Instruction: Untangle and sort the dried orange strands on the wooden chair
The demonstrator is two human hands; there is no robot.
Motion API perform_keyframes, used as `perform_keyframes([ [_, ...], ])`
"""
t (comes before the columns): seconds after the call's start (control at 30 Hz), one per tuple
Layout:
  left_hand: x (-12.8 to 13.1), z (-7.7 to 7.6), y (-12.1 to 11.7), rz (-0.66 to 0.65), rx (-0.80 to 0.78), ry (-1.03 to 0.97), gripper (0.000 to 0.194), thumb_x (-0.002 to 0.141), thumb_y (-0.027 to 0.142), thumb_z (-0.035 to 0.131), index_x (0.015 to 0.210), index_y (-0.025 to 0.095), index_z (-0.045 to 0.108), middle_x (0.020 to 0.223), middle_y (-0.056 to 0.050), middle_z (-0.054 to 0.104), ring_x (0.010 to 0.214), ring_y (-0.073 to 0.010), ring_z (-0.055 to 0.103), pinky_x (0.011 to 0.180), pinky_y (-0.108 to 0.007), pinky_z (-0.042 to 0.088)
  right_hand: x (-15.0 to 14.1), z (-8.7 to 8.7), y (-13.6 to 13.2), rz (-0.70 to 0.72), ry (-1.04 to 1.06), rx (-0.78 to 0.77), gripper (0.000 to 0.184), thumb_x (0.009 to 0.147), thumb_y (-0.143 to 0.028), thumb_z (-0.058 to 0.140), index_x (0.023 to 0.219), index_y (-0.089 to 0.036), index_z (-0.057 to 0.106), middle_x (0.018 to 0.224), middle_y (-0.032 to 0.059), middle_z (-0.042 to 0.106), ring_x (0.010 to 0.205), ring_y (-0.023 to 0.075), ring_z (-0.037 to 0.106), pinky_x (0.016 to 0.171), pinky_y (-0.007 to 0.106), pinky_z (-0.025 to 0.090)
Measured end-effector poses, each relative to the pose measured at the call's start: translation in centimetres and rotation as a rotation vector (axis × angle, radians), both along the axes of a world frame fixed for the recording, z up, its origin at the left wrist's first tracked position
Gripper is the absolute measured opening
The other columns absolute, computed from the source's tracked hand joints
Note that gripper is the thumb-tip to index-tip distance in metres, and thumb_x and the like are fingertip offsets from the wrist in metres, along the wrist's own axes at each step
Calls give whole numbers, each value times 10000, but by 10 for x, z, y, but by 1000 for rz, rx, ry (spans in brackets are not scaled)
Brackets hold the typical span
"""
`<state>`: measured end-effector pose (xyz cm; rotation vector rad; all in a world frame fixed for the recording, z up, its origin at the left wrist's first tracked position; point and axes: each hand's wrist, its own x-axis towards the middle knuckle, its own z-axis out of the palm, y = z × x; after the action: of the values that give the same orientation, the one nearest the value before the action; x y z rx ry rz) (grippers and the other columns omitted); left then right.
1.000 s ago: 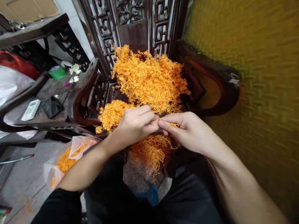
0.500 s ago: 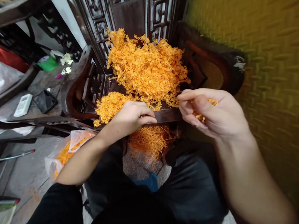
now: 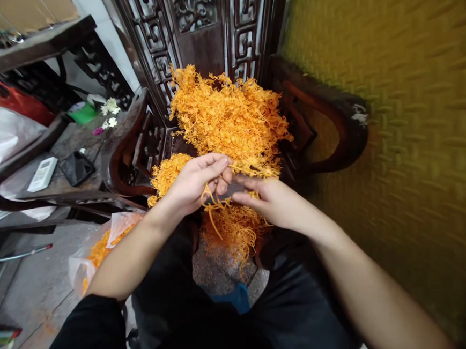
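Observation:
A large heap of curly orange cordyceps-like strands (image 3: 229,118) lies on the dark wooden chair seat (image 3: 181,144). At the front left of the seat is a smaller orange pile (image 3: 169,172). My left hand (image 3: 200,182) is closed in a pinch on a thin orange strand (image 3: 213,221), whose loose end dangles below the fingers. Close by on the right, my right hand (image 3: 269,199) has its fingers stretched toward the left one, apart from each other, with nothing clearly held. Below both hands hangs a tangle of longer orange strands (image 3: 236,231).
A side table at left bears a white remote (image 3: 42,174), a black tray (image 3: 77,168), a green container (image 3: 82,112) and small white flowers (image 3: 109,107). A plastic bag (image 3: 76,267) with orange strands stands on the floor. The curved chair arm (image 3: 346,146) borders the right.
My right hand has moved left and down from beside the heap, its curled fingers straightening. My left hand has turned and now shows a strand in its pinch. The view has shifted slightly.

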<state>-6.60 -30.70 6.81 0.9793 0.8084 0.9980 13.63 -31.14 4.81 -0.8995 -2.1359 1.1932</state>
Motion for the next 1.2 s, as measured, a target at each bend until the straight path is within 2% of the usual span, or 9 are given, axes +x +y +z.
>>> perform_keyframes([
  [0.13, 4, -6, -3, -37, -84, -105, 251, 899, 317, 745, 800, 126, 615, 676, 37, 607, 481, -20, 539, 503, -154, 457, -9, -2, 0, -301, 189, 72, 361, 982, -459, 599, 1171, -180, 727, 1043, 78, 751, 954, 235, 696, 888, 349, 519],
  [0.33, 3, -9, -6, -22, 37, 224, 313, 850, 414, 786, 931, 141, 656, 744, -3, 685, 490, -75, 609, 481, -201, 493, -8, 4, -4, -434, -34, 250, 395, 995, -490, 544, 768, -176, 620, 665, 29, 618, 590, 155, 510, 609, 298, 389],
  [0.43, -2, -10, -5, 22, 227, 419, 378, 804, 357, 829, 1101, 159, 705, 748, 1, 693, 524, -97, 626, 514, -233, 521, -5, 3, -2, -390, -46, 183, 378, 986, -492, 546, 794, -174, 619, 702, 36, 644, 614, 158, 526, 610, 292, 379],
  [0.6, -5, -17, -3, 217, 859, 765, 62, 859, 235, 778, 875, 177, 794, 802, -37, 727, 701, -122, 651, 655, -264, 515, -1, 6, 2, -210, 42, -39, 441, 976, -556, 529, 799, -170, 650, 658, 9, 618, 588, 145, 516, 567, 266, 384],
  [0.7, -1, -17, -5, 259, 1013, 849, 82, 903, 180, 711, 852, 168, 774, 812, -41, 721, 739, -129, 645, 691, -273, 501, -4, 9, 1, -248, -35, -7, 377, 962, -480, 557, 835, -154, 698, 717, 39, 682, 630, 165, 564, 603, 274, 409],
  [0.8, -2, -11, -1, 410, 928, 780, 99, 883, 165, 700, 786, 171, 716, 770, -17, 682, 707, -121, 610, 655, -263, 476, -11, 9, -6, -215, -140, 30, 263, 947, -328, 569, 830, -157, 731, 806, 63, 748, 712, 182, 633, 659, 274, 433],
  [0.9, -12, 0, 11, 655, 659, 552, 135, 865, 261, 730, 773, 189, 662, 687, 21, 611, 594, -98, 532, 548, -236, 434, -15, 7, -14, -72, -174, -57, 244, 942, -279, 572, 792, -169, 730, 755, 41, 743, 637, 157, 624, 619, 265, 428],
  [1.07, -20, 5, 14, 294, 192, 379, 210, 788, 347, 804, 814, 178, 682, 635, 7, 629, 569, -121, 595, 476, -219, 443, 0, 7, -7, -132, 123, -224, 298, 959, -431, 630, 849, -171, 723, 907, 83, 769, 799, 175, 704, 787, 308, 510],
  [1.2, -11, 0, 5, 151, 106, 385, 218, 783, 340, 811, 778, 164, 681, 606, -6, 642, 507, -96, 572, 471, -207, 440, 8, 0, 4, -348, 432, -296, 385, 918, -535, 688, 1019, -163, 705, 674, -11, 620, 567, 118, 559, 576, 263, 431],
])
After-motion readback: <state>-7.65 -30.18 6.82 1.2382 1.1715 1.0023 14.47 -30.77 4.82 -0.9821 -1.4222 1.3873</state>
